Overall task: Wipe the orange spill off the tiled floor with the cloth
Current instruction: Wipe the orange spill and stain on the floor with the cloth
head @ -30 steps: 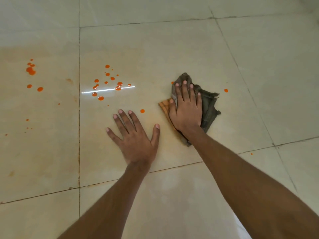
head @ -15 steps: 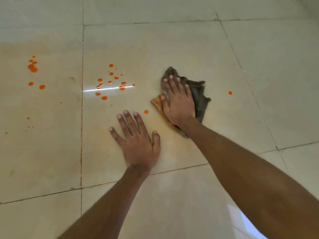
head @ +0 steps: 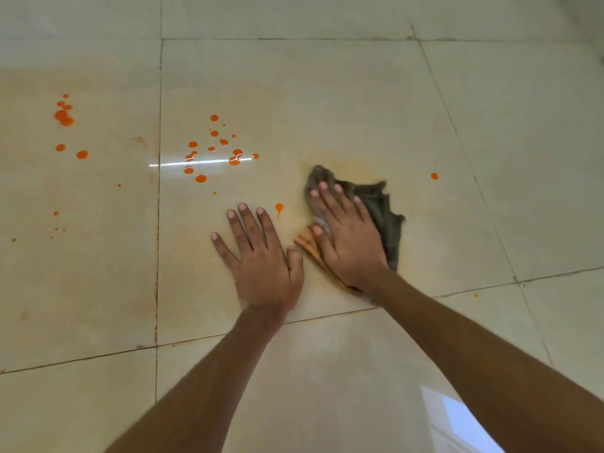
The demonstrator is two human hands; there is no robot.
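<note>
A crumpled grey-green cloth (head: pixel 380 207) with an orange-stained edge lies on the cream tiled floor (head: pixel 327 103). My right hand (head: pixel 346 237) presses flat on top of it, fingers spread. My left hand (head: pixel 261 259) rests flat on the bare tile just left of the cloth, holding nothing. Orange drops (head: pixel 215 152) cluster on the tile beyond my left hand, and a second group of drops (head: pixel 65 117) sits on the tile at far left. A single drop (head: pixel 278 207) lies between my two hands, and another lone drop (head: pixel 434 176) lies right of the cloth. A faint orange smear (head: pixel 356 168) shows above the cloth.
Grout lines (head: pixel 158 223) divide the floor into large tiles. A bright streak of reflected light (head: pixel 202 162) crosses the middle cluster. A window reflection (head: pixel 457 420) shows at the lower right. Tiny orange specks (head: pixel 57 228) dot the left tile.
My right hand has slid the cloth left and toward me, close beside my left hand. A faint orange smear is left where the cloth was. My left hand has stayed planted.
</note>
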